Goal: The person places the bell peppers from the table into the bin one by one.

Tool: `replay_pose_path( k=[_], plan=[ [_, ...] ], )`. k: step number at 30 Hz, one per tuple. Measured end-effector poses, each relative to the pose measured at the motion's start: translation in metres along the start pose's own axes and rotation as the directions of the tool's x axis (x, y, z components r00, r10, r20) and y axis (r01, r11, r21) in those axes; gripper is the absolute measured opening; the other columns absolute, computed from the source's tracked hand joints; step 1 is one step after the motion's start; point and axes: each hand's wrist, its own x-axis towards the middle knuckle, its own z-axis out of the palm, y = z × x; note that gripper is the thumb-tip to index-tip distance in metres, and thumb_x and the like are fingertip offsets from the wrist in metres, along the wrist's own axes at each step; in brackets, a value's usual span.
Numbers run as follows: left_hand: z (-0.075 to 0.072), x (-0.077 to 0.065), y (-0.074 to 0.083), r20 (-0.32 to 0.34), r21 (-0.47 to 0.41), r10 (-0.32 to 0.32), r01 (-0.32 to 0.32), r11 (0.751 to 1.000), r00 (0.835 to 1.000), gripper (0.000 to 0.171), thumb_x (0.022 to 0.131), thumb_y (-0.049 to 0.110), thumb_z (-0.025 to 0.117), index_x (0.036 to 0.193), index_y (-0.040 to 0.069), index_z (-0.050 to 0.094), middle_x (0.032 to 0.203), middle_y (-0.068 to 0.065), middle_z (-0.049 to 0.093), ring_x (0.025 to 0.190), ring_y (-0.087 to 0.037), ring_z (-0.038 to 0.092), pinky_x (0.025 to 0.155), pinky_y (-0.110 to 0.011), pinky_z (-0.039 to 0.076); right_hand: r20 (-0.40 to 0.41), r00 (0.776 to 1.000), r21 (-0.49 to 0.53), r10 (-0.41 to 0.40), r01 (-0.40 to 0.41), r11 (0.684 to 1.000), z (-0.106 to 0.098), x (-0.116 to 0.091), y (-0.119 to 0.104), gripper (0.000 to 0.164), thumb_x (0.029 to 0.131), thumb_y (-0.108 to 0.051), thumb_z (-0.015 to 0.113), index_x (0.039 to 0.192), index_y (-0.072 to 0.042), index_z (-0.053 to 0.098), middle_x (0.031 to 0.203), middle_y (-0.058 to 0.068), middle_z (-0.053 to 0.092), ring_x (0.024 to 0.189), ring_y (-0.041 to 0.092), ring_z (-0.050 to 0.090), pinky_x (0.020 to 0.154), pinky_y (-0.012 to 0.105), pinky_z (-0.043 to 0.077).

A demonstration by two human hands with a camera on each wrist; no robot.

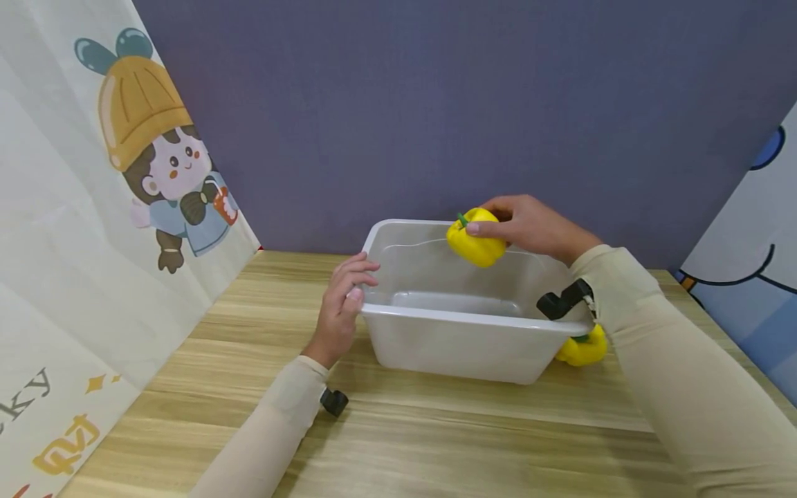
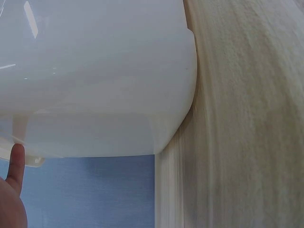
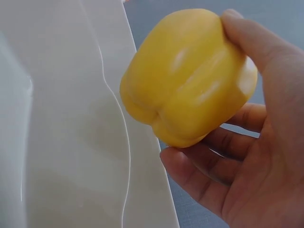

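My right hand (image 1: 529,225) holds a yellow bell pepper (image 1: 478,242) with a green stem above the far side of a light grey plastic bin (image 1: 448,346). Seen from the right wrist, the thumb presses one side of this pepper (image 3: 185,76) and the fingers curl round beneath it. At the bin's left end, my left hand (image 1: 339,304) grips the rim, its fingertips reaching over the edge. The left wrist view catches one finger (image 2: 17,164) against the bin's glossy outer wall (image 2: 95,85). Inside the bin, the visible floor is bare.
A second yellow bell pepper (image 1: 584,347) lies on the wooden table (image 1: 398,436) by the bin's right end, partly hidden by the bin. Behind stands a grey-blue panel (image 1: 436,104). A white cartoon-printed sheet (image 1: 68,228) borders the left side.
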Motion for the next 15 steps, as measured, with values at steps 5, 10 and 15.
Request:
replay_pose_path(
  k=[5, 10, 15],
  plan=[
    [0.0003, 0.0001, -0.0004, -0.001, -0.003, 0.002, -0.002, 1.000, 1.000, 0.030, 0.095, 0.019, 0.038, 0.100, 0.001, 0.062, 0.124, -0.019, 0.062, 0.134, -0.039, 0.042, 0.117, -0.052, 0.025, 0.009, 1.000, 0.009, 0.003, -0.003, 1.000, 0.0025, 0.0017, -0.0006, 0.078, 0.079, -0.074, 0.064, 0.130, -0.015, 0.060, 0.117, 0.006, 0.063, 0.099, 0.028, 0.058, 0.091, 0.046, 0.053],
    [0.0015, 0.0010, -0.0012, -0.003, -0.003, 0.008, -0.008, 1.000, 1.000, 0.030, 0.095, 0.018, 0.038, 0.100, 0.001, 0.062, 0.124, -0.019, 0.062, 0.134, -0.039, 0.042, 0.117, -0.052, 0.025, 0.018, 1.000, -0.007, 0.009, -0.009, 1.000, 0.0039, 0.0052, 0.0017, 0.080, 0.077, -0.076, 0.063, 0.130, -0.015, 0.061, 0.117, 0.005, 0.063, 0.099, 0.027, 0.058, 0.090, 0.045, 0.053],
    [0.0020, 0.0019, -0.0015, -0.006, 0.000, 0.004, -0.004, 1.000, 1.000, 0.031, 0.096, 0.020, 0.038, 0.100, 0.001, 0.062, 0.124, -0.019, 0.062, 0.134, -0.039, 0.042, 0.117, -0.052, 0.025, 0.023, 1.000, -0.023, 0.009, -0.009, 1.000, 0.0042, 0.0084, 0.0036, 0.080, 0.077, -0.076, 0.063, 0.129, -0.015, 0.061, 0.116, 0.006, 0.063, 0.098, 0.027, 0.058, 0.091, 0.047, 0.053]
  ],
)
